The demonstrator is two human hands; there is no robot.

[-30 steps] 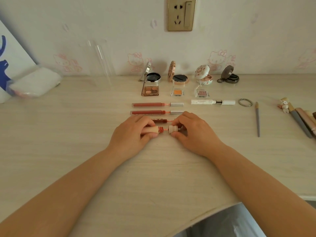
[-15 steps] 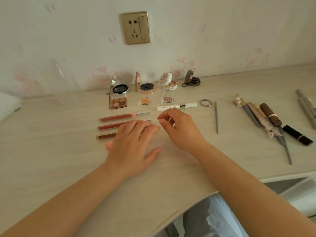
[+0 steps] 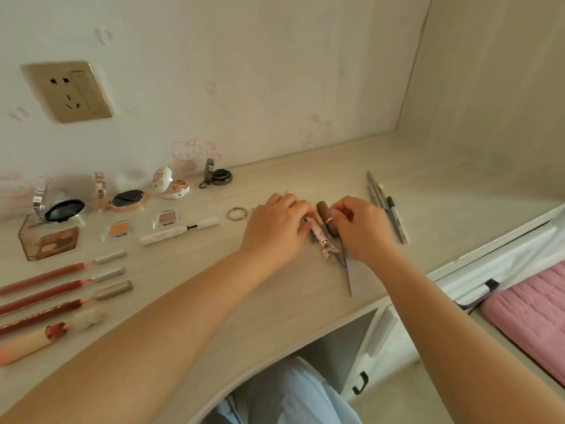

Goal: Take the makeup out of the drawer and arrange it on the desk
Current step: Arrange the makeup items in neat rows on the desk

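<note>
- Since 0.5 s ago: both hands moved right, off the red lip gloss tubes [image 3: 46, 278] to the pen cluster on the pale wood table [image 3: 275, 301].
- Left hand [image 3: 276, 229] fingers curled over the pink patterned pen [image 3: 321, 240]; grip partly hidden.
- Right hand [image 3: 360, 228] pinches the brown lipstick tube [image 3: 327, 218].
- Grey pencils beneath mostly covered.

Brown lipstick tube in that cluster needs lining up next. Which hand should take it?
Right, probably. The right hand already has its fingertips on the brown lipstick tube, near its ringed band. The left hand lies over the pink decorated pen and the sticks beside it.
</note>
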